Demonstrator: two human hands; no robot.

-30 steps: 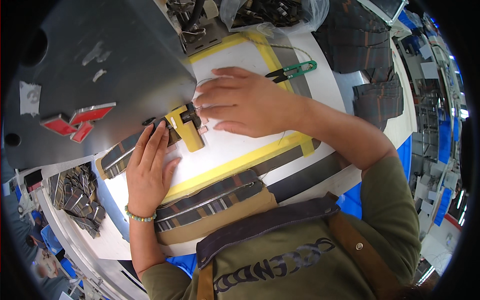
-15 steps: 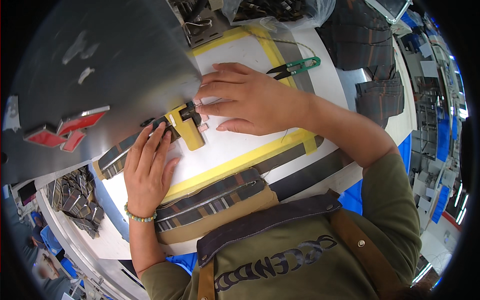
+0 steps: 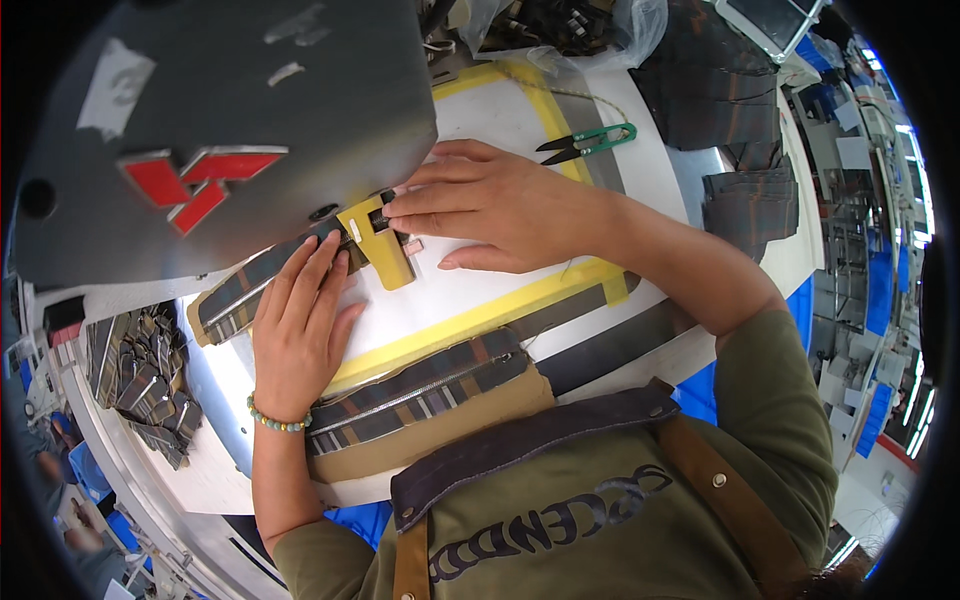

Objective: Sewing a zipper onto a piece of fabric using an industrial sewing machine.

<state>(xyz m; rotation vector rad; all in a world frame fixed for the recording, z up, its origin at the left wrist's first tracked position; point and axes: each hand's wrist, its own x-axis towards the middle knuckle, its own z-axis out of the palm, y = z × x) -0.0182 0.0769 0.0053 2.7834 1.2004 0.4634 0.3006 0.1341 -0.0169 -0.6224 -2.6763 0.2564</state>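
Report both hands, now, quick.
Left hand: open, fingers resting on the dark plaid fabric strip.
Right hand: open, thumb apart, fingers at the yellow forked piece; contact can't be told.

A fabric strip [image 3: 245, 290] is set beside a machine head [image 3: 330, 90], left of thread snips [image 3: 590, 150]; stacked fabric [image 3: 750, 210] is placed farther right, a zippered strip [image 3: 420, 388] nearest the torso [image 3: 600, 525].

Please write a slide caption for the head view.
Left hand on plaid fabric, right hand by a yellow piece, near a dark machine.
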